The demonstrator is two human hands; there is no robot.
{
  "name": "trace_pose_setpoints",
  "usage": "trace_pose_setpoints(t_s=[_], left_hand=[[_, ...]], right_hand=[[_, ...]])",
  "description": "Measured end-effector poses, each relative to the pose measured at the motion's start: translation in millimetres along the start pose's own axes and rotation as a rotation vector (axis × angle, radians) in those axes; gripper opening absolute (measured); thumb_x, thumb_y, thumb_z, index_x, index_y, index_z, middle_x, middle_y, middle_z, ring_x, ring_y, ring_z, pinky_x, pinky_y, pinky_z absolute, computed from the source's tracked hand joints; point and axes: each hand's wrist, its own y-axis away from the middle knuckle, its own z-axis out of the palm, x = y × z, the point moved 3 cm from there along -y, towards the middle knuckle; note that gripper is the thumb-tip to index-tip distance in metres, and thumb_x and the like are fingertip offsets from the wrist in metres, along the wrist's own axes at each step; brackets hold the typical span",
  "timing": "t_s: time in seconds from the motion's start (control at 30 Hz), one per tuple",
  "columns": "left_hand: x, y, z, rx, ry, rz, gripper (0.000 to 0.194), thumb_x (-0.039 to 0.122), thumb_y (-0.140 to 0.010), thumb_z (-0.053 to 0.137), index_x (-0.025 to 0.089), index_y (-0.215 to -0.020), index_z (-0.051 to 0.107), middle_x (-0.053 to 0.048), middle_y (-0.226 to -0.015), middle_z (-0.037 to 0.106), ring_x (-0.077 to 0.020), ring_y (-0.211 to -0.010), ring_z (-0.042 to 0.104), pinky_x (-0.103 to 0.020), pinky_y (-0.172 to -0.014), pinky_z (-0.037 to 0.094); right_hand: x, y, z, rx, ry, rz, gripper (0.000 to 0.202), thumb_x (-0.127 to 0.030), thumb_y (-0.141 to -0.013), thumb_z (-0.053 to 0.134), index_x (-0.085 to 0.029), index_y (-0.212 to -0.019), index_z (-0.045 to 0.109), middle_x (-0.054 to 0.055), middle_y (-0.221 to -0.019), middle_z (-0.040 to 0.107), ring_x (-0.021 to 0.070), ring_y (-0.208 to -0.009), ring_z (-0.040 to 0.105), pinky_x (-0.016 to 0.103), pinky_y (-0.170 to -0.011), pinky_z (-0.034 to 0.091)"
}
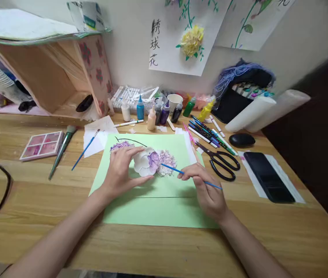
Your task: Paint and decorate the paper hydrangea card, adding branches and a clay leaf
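Between the thumb and fingers of my left hand (pixel 120 166) is a white flower-shaped paint palette (pixel 141 164), smeared with purple paint on its right side. My right hand (pixel 207 189) grips a slim blue paintbrush (pixel 172 168), its tip at the purple paint. Beneath them lies light green paper (pixel 152 210) with a fold line across it. A pale purple textured flower head (pixel 168 164) shows on the paper right of the palette. Another purple flower head (pixel 121 145), partly hidden by my left hand, sits at upper left beside a dark curved stem line.
Black-handled scissors (pixel 223 160), several pens (pixel 207 133) and a phone (pixel 268 175) lie to the right. Paint bottles (pixel 165 112) and a paper cup (pixel 175 101) line the back. At left are a spare brush (pixel 85 150), a large brush (pixel 62 150) and a pink palette box (pixel 41 145).
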Motion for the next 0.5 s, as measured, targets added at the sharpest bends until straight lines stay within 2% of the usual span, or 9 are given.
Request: trace_pose_setpoints(t_s=[0.17, 0.5], left_hand=[[0.0, -2.2, -0.4, 0.008, 0.004, 0.025, 0.067, 0.045, -0.069, 0.074, 0.021, -0.122, 0.042, -0.011, -0.113, 0.063, -0.0265, -0.103, 0.058, -0.039, -0.087, 0.037], [2.7, -1.8, -1.5, -0.001, -0.023, 0.096, 0.06, 0.045, -0.071, 0.073, 0.019, -0.118, 0.047, -0.012, -0.112, 0.064, -0.0263, -0.102, 0.058, -0.039, -0.086, 0.039]], right_hand=[[1.8, -1.2, -1.9, 0.026, 0.014, 0.031, 0.025, -0.029, -0.098, 0.035, -0.023, -0.09, 0.058, 0.003, -0.086, 0.062, 0.0169, -0.085, 0.057, 0.031, -0.078, 0.042], [2.9, -0.6, -2.8, 0.067, -0.016, 0.04, 0.029, -0.027, -0.098, 0.034, -0.022, -0.083, 0.057, 0.002, -0.076, 0.059, 0.0158, -0.076, 0.056, 0.03, -0.073, 0.041]])
